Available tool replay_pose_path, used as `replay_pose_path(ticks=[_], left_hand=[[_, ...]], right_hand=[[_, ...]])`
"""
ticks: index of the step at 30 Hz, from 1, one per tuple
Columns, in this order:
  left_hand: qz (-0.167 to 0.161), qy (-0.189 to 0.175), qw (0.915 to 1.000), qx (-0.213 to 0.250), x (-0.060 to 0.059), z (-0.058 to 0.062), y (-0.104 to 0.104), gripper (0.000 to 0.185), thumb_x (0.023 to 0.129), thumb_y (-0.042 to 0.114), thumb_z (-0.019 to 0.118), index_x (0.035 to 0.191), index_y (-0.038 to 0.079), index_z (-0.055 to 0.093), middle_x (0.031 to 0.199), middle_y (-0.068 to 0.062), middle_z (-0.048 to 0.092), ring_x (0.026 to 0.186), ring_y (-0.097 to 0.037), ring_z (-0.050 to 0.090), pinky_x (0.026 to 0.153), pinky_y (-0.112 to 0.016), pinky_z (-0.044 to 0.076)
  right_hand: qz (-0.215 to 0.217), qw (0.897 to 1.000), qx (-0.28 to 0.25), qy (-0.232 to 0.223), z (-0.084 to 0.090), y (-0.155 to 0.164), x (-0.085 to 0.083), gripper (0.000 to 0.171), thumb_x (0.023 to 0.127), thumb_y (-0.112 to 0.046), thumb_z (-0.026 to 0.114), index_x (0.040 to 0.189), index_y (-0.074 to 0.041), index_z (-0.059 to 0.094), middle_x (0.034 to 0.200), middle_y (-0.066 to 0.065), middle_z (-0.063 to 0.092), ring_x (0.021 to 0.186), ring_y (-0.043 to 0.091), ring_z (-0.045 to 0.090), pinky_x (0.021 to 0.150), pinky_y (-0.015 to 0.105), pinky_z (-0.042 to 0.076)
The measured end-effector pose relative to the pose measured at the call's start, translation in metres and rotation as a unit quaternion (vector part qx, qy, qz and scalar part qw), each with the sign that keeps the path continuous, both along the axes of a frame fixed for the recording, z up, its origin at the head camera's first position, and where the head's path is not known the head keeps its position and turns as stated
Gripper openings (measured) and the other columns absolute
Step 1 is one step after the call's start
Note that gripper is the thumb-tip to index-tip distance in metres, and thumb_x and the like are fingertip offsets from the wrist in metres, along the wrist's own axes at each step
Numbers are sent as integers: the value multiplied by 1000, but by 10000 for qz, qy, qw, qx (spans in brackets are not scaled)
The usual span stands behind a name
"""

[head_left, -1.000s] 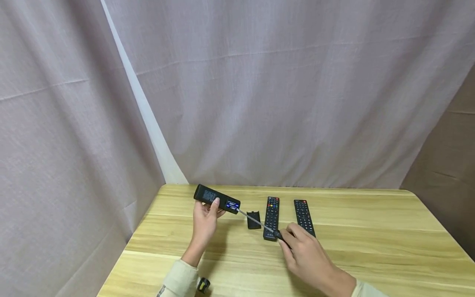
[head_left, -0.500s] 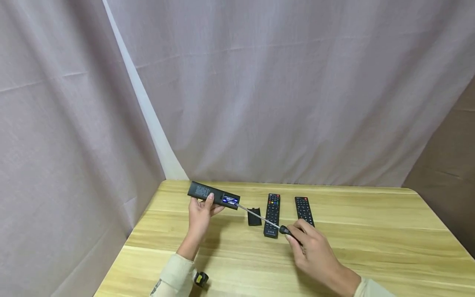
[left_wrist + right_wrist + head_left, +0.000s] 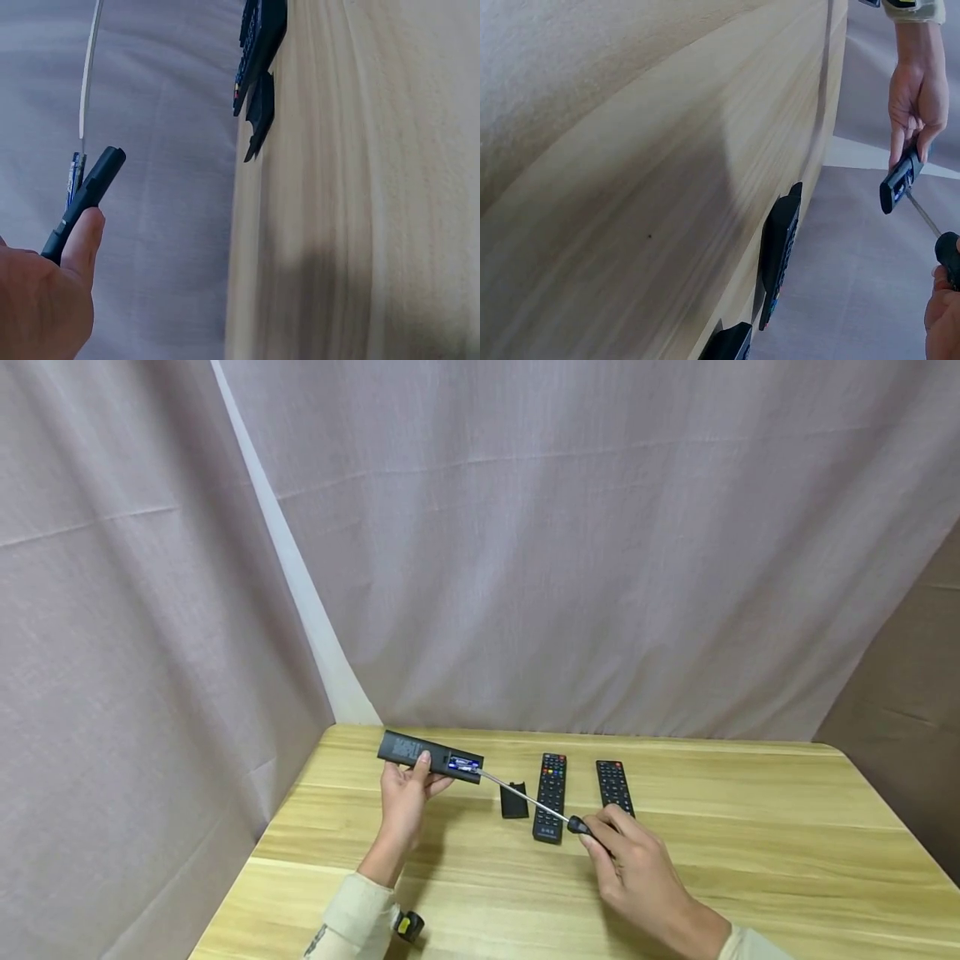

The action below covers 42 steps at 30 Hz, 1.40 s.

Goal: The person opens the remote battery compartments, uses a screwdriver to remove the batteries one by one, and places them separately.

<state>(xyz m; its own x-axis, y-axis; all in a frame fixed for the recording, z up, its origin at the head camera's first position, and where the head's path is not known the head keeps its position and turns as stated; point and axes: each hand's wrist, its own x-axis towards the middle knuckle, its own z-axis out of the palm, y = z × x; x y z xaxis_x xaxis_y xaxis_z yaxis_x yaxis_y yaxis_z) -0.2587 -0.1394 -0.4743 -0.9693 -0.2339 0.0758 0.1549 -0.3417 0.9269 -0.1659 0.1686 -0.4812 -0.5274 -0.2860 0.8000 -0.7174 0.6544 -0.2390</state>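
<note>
My left hand (image 3: 405, 797) grips a black remote control (image 3: 401, 747) above the table, back side up, thumb across its back. Its battery compartment is uncovered and shows blue batteries (image 3: 463, 763). In the left wrist view a blue battery (image 3: 73, 180) sticks up from the remote, with the screwdriver's tip at its end. My right hand (image 3: 641, 868) holds the screwdriver (image 3: 528, 799) by its black handle, its metal shaft slanting across to the compartment's end. On the table below the shaft lies the black battery cover (image 3: 513, 802).
Two more black remotes lie face up on the wooden table (image 3: 750, 827): one remote (image 3: 550, 785) beside the cover, the other remote (image 3: 615, 787) farther right, partly behind my right hand. A grey curtain (image 3: 525, 568) hangs behind the table's back edge.
The held remote has shifted slightly left and its back has turned. My right hand has moved a little right with the screwdriver. More of the batteries shows than a second ago.
</note>
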Motion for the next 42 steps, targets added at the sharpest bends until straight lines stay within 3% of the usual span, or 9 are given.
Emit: replay_pose_path(ticks=[8, 16, 22, 30, 37, 42], left_hand=[[118, -104, 9997, -188, 2, 0, -2, 31, 111, 6, 53, 139, -1, 43, 112, -29, 77, 81, -14, 81, 82, -33, 70], [99, 31, 9974, -716, 2, 0, 0, 30, 110, 5, 55, 137, -3, 45, 115, -36, 73, 84, -14, 80, 83, -32, 70], [39, 40, 9951, -985, -2, 0, 4, 30, 110, 5, 55, 136, -4, 44, 122, -42, 69, 90, -19, 80, 85, -32, 70], [-10, -4, 9913, -1315, -9, -3, 6, 29, 110, 6, 55, 135, -3, 43, 120, -42, 69, 93, -24, 80, 85, -34, 70], [89, -95, 9827, -1845, -12, -9, 8, 29, 110, 6, 57, 134, -5, 45, 119, -40, 70, 103, -44, 79, 85, -37, 71], [147, -95, 9773, -2111, -15, -11, 10, 28, 109, 5, 58, 133, -6, 48, 117, -39, 70, 102, -47, 78, 86, -42, 71]], right_hand=[[-164, 9997, 126, -164, 2, -3, 2, 21, 83, 5, 81, 102, -4, 81, 96, -6, 66, 79, -4, 51, 64, 7, 46], [-137, 9997, 86, -175, -3, -3, 2, 20, 82, 6, 80, 99, -5, 80, 93, -8, 64, 78, -5, 49, 62, 7, 44], [-173, 9996, 87, -207, -6, -2, 2, 19, 82, 5, 81, 98, -5, 80, 94, -8, 64, 77, -5, 48, 62, 7, 44], [-291, 9987, 80, -422, -11, -1, 3, 17, 83, 5, 81, 97, -5, 80, 92, -7, 63, 75, -7, 46, 61, 6, 42], [-400, 9970, -2, -667, -17, -3, 2, 14, 85, 4, 82, 97, -2, 81, 90, -7, 64, 74, -8, 46, 61, 4, 41], [-518, 9938, -29, -987, -16, -5, 4, 12, 88, 2, 81, 99, -2, 82, 91, -8, 64, 74, -9, 47, 60, 5, 42]])
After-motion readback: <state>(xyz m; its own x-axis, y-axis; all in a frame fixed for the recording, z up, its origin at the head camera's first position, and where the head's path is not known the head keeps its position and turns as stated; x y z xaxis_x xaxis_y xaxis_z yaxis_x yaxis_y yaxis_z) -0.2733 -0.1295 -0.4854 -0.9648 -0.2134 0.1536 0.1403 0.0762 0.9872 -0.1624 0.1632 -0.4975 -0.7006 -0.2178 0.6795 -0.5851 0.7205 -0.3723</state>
